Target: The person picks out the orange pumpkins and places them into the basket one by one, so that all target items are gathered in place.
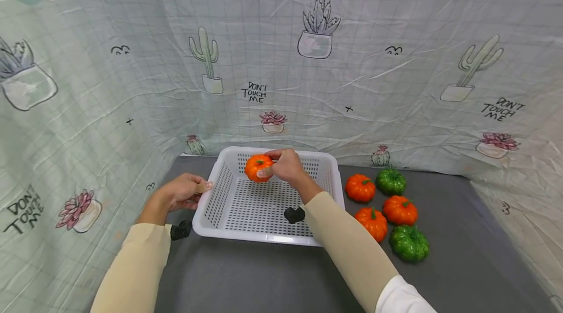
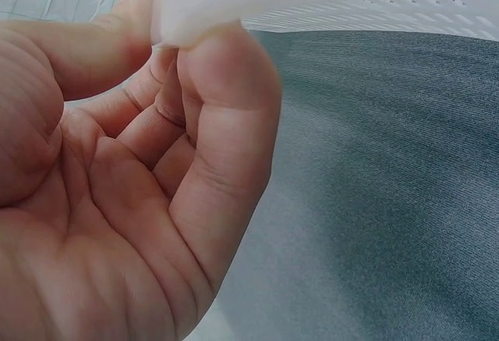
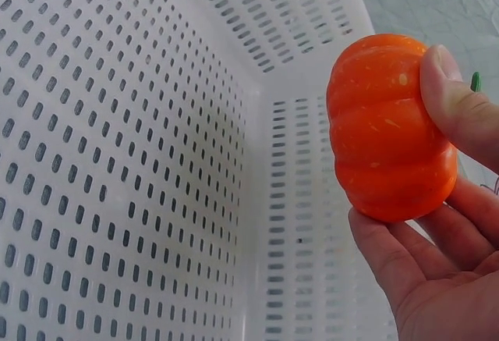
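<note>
R hand (image 1: 288,166) grips one orange pumpkin (image 1: 253,167), thumb by the stem & fingers curled round the other side, prob b/c a round, glossy thing would slip from a looser hold. That pumpkin is inside the white basket (image 1: 264,238), up by its far wall & directly L of the R hand; hard to tell from these angles if it touches the basket floor or hangs a bit above it. L hand (image 1: 182,190) pinches the basket's L rim btwn thumb & bent index, other fingers folded in below, outside the wall; looks like that's to keep a light basket from sliding while the R hand works inside. Basket sits on the dark grey worktop (image 1: 246,279), btwn both arms, prob so each hand gets at it w/o stretching. To R of the R hand, outside the basket & near its R wall, are three orange pumpkins (image 1: 400,211) & two green pumpkins (image 1: 409,244), loosely bunched, seemingly to stay w/in that arm's reach. R beige sleeve (image 1: 352,249) crosses the basket's near R corner, so the hand comes in over the rim. Beyond both hands hangs a pale curtain (image 1: 374,83) w/ cactus prints, maybe as a plain-ish screen
</note>
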Demonstrator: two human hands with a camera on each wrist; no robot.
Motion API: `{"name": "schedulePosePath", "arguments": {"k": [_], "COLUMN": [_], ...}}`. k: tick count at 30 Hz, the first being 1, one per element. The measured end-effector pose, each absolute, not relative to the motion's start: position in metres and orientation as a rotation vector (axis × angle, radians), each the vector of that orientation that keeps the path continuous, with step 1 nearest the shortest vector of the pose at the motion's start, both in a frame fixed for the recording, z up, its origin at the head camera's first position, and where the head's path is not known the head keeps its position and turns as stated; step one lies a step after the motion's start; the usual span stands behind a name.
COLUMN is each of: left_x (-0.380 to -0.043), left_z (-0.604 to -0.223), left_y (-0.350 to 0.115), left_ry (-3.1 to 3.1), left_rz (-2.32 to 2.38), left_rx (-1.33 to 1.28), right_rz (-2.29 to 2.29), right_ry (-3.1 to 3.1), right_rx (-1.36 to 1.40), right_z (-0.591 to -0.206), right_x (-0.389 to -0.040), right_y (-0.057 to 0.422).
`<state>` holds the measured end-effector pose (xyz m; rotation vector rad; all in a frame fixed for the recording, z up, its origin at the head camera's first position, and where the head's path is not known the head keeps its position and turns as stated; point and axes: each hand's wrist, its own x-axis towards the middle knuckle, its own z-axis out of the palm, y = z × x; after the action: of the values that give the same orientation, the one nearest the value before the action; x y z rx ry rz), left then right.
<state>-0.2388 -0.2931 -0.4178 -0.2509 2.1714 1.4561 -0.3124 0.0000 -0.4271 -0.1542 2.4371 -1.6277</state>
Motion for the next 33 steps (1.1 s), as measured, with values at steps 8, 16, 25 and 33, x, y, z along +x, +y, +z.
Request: {"name": "schedulePosePath", "arguments": {"k": [8, 16, 25, 33], "left_x": [-0.240, -0.239, -0.240, -0.243], "left_z": [-0.419, -0.418, -0.420, -0.419], "left_y": [-0.293, -0.292, -0.292, -0.293], "left_ry": [2.187, 2.183, 2.182, 2.173], "left_rz": [1.446, 1.449, 1.447, 1.453], "left_rx": [-0.263, -0.277, -0.288, -0.292], "right_rz": [-1.613, -1.615, -1.608, -1.597], "right_ry": [2.443, 2.413, 2.408, 2.416], "right_rx": [-0.172, -0.177, -0.176, -0.164], "right_z": [-0.432, -0.437, -0.443, -0.445], "right_x": [-0.315, -0.317, -0.317, -0.318], "right_y": [-0.007, -0.012, -0.018, -0.024]}}
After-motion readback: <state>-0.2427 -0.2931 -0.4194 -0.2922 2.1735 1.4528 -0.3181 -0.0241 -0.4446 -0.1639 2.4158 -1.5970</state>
